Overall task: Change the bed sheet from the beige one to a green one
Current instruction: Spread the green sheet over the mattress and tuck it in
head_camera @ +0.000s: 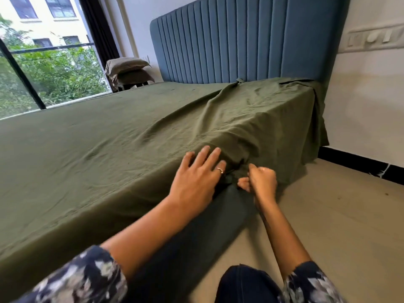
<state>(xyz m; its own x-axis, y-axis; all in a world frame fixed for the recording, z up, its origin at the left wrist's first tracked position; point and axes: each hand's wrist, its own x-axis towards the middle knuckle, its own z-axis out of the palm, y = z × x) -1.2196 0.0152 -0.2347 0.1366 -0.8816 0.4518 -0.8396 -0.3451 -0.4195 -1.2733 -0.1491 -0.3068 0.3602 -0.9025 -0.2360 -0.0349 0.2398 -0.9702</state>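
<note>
Left hand lying flat on sheet; right hand pinching its hanging edge, just right of the left, tucking under.

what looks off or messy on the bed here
The green sheet is not smooth yet: it bunches in a ridge of wrinkles toward the blue headboard, and hangs loose at that corner. The right hand pinches its edge while the left hand rests flat.

Olive-green bed sheet; ribbed blue headboard; navy floral sleeves; beige pillows in the upper left; pale floor.
</note>
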